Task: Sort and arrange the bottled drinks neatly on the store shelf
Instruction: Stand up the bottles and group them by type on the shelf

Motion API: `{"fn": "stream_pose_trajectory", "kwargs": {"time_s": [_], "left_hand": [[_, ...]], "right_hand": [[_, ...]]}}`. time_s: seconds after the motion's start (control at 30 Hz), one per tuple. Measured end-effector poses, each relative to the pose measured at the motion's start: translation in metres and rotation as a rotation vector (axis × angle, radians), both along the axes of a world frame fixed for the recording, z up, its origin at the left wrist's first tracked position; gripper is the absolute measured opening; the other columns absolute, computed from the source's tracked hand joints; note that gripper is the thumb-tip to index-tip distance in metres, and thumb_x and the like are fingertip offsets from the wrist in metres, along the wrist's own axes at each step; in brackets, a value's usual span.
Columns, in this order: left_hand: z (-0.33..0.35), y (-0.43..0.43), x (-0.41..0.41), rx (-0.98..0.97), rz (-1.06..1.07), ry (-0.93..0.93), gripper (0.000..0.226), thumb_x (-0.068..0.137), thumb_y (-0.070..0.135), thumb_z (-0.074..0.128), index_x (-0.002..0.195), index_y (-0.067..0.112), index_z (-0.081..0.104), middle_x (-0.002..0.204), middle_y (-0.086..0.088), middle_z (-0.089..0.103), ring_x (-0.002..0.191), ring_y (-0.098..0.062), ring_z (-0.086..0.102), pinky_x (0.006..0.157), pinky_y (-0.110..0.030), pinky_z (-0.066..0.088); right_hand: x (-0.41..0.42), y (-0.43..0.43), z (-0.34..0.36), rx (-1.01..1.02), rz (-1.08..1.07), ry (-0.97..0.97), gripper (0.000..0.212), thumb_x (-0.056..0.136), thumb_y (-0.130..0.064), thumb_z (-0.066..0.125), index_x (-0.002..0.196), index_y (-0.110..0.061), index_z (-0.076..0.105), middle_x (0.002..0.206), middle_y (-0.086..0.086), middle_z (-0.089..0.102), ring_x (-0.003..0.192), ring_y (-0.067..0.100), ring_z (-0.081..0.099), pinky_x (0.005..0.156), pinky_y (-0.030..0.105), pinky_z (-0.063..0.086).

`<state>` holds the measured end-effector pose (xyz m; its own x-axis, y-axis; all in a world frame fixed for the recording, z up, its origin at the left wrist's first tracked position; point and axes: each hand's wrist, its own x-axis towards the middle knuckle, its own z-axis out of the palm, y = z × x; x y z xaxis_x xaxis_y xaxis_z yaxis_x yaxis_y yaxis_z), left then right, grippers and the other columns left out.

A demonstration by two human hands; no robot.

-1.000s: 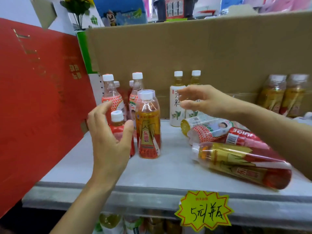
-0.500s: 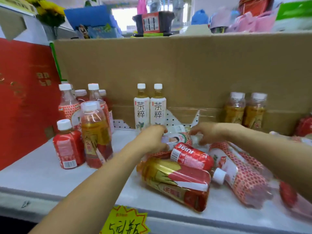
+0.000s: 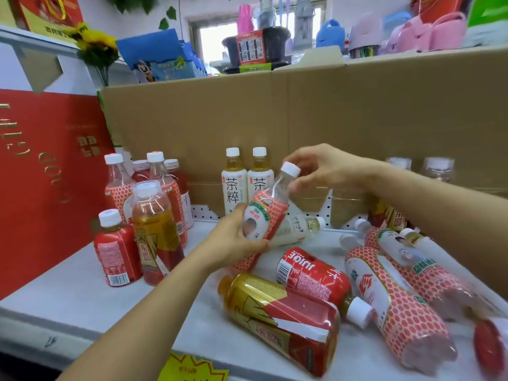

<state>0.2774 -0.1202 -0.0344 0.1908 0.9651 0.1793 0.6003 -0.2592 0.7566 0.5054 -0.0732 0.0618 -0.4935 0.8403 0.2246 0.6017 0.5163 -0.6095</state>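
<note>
My left hand (image 3: 233, 243) grips the body of a clear bottle with a red honeycomb label (image 3: 268, 215), tilted up off the shelf. My right hand (image 3: 321, 169) hovers at its white cap with the fingers curled, and whether they touch it I cannot tell. Below lie a red juice bottle (image 3: 310, 273) and a gold-and-red tea bottle (image 3: 283, 320) on their sides. More honeycomb-label bottles (image 3: 395, 303) lie at the right. A pale milky bottle (image 3: 297, 226) lies behind the held one. Several bottles stand upright at the left (image 3: 154, 224). Two white tea bottles (image 3: 233, 182) stand at the back.
The grey shelf (image 3: 77, 292) has a cardboard wall (image 3: 302, 116) behind and a red box (image 3: 46, 171) at the left. A yellow price tag (image 3: 189, 367) hangs on the front edge. Two upright bottles (image 3: 437, 169) stand at the back right.
My view has swung right, away from the upright group. My left hand has taken the honeycomb-label bottle out of the pile and tipped it up. My right hand rose to its cap.
</note>
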Motion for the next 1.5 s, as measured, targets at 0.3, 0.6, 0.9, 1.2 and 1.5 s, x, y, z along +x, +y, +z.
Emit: {"fn": "stream_pose_trajectory", "kwargs": {"time_s": [0.3, 0.6, 0.9, 1.2, 1.5], "left_hand": [[-0.018, -0.002, -0.028, -0.103, 0.061, -0.439, 0.073, 0.076, 0.017, 0.083, 0.134, 0.029, 0.040, 0.112, 0.009, 0.068, 0.098, -0.004, 0.066, 0.069, -0.019, 0.051], [-0.007, 0.016, -0.015, -0.167, 0.017, -0.371, 0.070, 0.074, 0.018, 0.084, 0.127, 0.034, 0.042, 0.105, 0.015, 0.065, 0.095, 0.000, 0.059, 0.086, -0.032, 0.047], [-0.003, 0.051, 0.034, -0.123, 0.055, -0.261, 0.074, 0.068, 0.020, 0.090, 0.126, 0.031, 0.045, 0.117, 0.005, 0.066, 0.111, -0.020, 0.062, 0.101, -0.051, 0.049], [0.004, 0.034, 0.030, -0.184, 0.097, -0.234, 0.071, 0.082, 0.027, 0.079, 0.139, 0.016, 0.039, 0.133, -0.001, 0.059, 0.118, -0.019, 0.056, 0.102, -0.040, 0.044], [-0.018, -0.070, -0.024, -0.085, 0.113, 0.025, 0.058, 0.089, 0.062, 0.053, 0.139, 0.033, 0.048, 0.137, 0.015, 0.048, 0.125, -0.004, 0.047, 0.102, -0.028, 0.038]], "right_hand": [[0.000, 0.062, -0.097, -0.205, -0.156, -0.755, 0.041, 0.088, -0.017, 0.070, 0.126, -0.024, 0.058, 0.126, -0.001, 0.062, 0.119, 0.019, 0.058, 0.103, 0.033, 0.044], [0.062, 0.024, -0.011, -0.110, -0.203, -0.479, 0.024, 0.086, -0.034, 0.073, 0.107, -0.024, 0.068, 0.096, -0.002, 0.071, 0.079, 0.015, 0.068, 0.067, 0.026, 0.056], [0.036, 0.012, -0.005, 0.016, -0.324, 0.170, 0.024, 0.089, -0.029, 0.072, 0.096, -0.009, 0.062, 0.081, 0.004, 0.063, 0.067, 0.015, 0.063, 0.059, 0.031, 0.057], [0.002, 0.030, -0.022, 0.029, -0.442, 0.216, 0.024, 0.093, -0.022, 0.065, 0.116, -0.016, 0.060, 0.109, 0.003, 0.067, 0.097, 0.021, 0.065, 0.087, 0.040, 0.055], [0.025, -0.073, -0.047, -0.003, -0.226, 0.029, 0.063, 0.094, -0.019, 0.063, 0.150, -0.024, 0.035, 0.144, -0.003, 0.050, 0.126, 0.013, 0.051, 0.109, 0.040, 0.044]]}}
